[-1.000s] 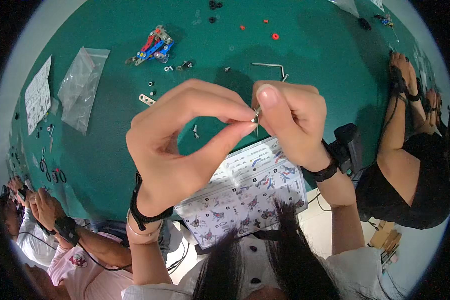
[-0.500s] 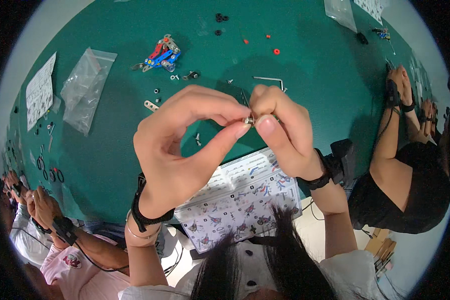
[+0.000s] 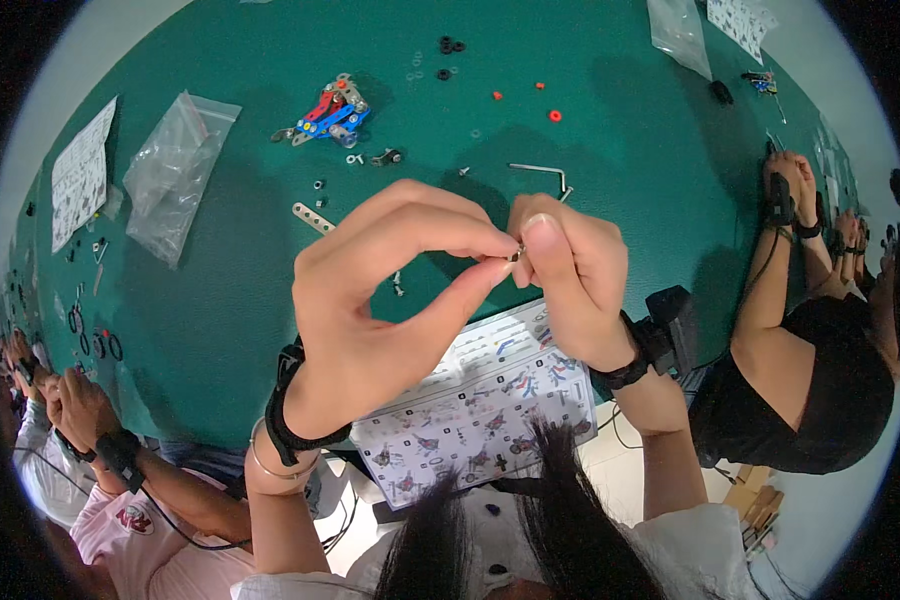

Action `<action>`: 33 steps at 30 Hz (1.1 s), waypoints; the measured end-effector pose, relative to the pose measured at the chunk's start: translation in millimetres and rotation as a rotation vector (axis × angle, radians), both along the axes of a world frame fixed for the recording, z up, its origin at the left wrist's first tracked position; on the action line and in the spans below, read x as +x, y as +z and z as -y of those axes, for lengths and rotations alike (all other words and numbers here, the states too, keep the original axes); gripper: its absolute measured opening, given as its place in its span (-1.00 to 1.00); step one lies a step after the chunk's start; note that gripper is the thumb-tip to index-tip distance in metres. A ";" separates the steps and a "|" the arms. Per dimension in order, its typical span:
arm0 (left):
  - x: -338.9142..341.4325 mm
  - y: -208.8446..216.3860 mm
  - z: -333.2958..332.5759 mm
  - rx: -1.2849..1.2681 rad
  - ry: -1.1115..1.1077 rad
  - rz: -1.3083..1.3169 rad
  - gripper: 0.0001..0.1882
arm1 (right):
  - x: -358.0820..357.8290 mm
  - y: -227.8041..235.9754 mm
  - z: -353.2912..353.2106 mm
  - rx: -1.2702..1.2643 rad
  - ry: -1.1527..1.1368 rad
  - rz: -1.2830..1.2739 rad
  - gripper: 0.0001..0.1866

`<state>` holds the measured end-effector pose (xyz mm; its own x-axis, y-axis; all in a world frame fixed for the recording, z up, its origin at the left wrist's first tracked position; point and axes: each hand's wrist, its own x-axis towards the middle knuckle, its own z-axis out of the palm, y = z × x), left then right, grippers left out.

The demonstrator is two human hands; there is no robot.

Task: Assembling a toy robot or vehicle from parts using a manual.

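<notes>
Thumb and forefinger of my left hand point(image 3: 365, 310) pinch a small shiny metal piece point(image 3: 516, 255), perhaps a nut or screw. Fingertips cover most of it. My right hand point(image 3: 580, 275) meets it from the other side, its fingers curled in and its thumb raised along them; what it grips is hidden. Both hands are held over the green table, above the near edge of a printed instruction sheet point(image 3: 480, 425). Just beyond my right hand lies an L-shaped hex key point(image 3: 540, 168). A perforated metal strip point(image 3: 313, 218) lies beyond my left hand.
A red and blue part-built model point(image 3: 332, 112) stands farther back, with loose nuts and screws near it. Black rings point(image 3: 452, 46) and red pieces point(image 3: 555, 116) lie at the far side. Left are a plastic bag point(image 3: 182, 175) and scissors point(image 3: 80, 320). People work on both sides.
My left hand has moved slightly right, closer to my right hand. My right thumb has lifted and shifted upward, and the metal piece is now more covered by fingertips.
</notes>
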<state>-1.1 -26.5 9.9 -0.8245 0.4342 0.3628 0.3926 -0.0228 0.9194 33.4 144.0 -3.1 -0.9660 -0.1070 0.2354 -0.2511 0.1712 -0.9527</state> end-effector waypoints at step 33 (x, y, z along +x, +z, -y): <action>-3.6 -2.2 0.2 0.202 0.013 0.235 -0.80 | -9.7 0.7 -1.7 -0.025 -0.010 -0.216 -0.80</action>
<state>-4.6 -26.6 7.7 -0.9013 0.3611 0.2394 0.1713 -0.2105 0.9625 23.6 145.7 -2.5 -0.8940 -0.0890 0.4392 -0.4480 0.1513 -0.8811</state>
